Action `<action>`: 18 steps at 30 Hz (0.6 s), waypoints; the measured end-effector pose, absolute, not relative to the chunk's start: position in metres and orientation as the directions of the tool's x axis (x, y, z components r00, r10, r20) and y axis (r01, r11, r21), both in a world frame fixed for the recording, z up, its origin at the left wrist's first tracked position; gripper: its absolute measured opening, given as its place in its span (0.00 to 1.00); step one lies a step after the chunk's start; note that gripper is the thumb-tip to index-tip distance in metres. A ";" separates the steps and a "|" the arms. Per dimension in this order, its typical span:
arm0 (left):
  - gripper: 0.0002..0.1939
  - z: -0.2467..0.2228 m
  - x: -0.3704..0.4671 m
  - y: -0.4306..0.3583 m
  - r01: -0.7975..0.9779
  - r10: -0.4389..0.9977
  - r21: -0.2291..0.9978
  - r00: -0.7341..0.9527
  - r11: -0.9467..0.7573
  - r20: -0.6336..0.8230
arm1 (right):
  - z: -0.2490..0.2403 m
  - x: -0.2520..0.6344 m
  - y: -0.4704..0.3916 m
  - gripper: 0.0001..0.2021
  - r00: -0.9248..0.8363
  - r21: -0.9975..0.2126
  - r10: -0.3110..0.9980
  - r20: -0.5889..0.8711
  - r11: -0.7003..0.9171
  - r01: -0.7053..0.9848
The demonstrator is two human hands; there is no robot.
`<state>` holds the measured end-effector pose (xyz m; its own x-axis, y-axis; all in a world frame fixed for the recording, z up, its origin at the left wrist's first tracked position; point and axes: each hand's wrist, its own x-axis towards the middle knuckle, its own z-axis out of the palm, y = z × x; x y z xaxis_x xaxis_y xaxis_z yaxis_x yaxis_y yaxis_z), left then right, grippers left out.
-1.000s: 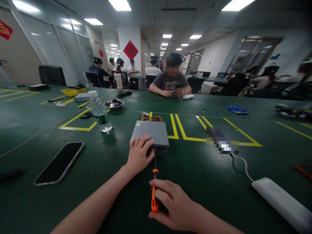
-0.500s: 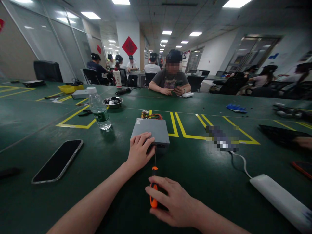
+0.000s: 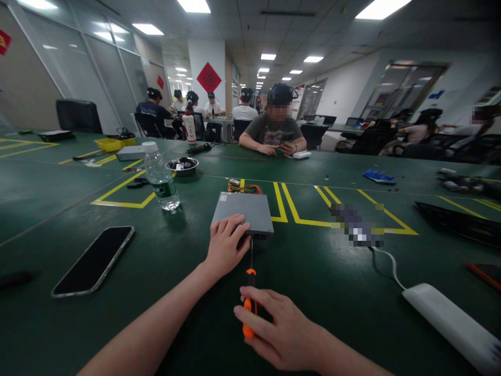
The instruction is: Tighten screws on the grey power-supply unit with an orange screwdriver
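A: Which step do we have in hand here?

B: Screwdriver work at the near edge of a gray metal box (image 3: 247,209), we judge. The box lies flat on the green tabletop (image 3: 188,313), straight ahead of us, with colored wires (image 3: 250,188) bunched at its far side. The shaft of an orange-and-black screwdriver (image 3: 251,273) points away from us to that near edge; what the tip meets is too small and dark for us to make out.

A: And what does the next move call for?

B: In our view, a shaft held straight, enough weight on the box to stop it sliding, and small turns of the handle from the fingers. A slip could nick the left thumb.

A: How do we describe the hands?

B: Our left forearm slants in from the lower left; the left hand (image 3: 226,243) rests palm down, fingers laid across the box's near left corner, pinching nothing that we can see. Its thumb points down just beside the shaft; whether they touch, we cannot tell. Our right hand (image 3: 274,318) reaches in from the lower right, wrist low, fingers bent over the handle and thumb near its butt. We read that grip as a light pinch on the handle, fingertips poking out past it.
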<state>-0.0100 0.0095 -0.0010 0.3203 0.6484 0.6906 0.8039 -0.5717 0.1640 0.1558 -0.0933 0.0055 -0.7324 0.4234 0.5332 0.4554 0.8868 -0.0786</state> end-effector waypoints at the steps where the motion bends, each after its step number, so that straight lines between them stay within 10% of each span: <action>1: 0.10 -0.001 -0.010 0.009 0.803 0.649 0.166 0.320 -0.573 0.690 | 0.007 0.156 -0.094 0.14 -0.747 -0.053 0.418 0.517 0.886 0.460; 18: 0.11 -0.003 -0.010 0.012 0.801 0.645 0.165 0.320 -0.575 0.694 | 0.006 0.154 -0.095 0.11 -0.711 0.006 0.369 0.599 0.885 0.465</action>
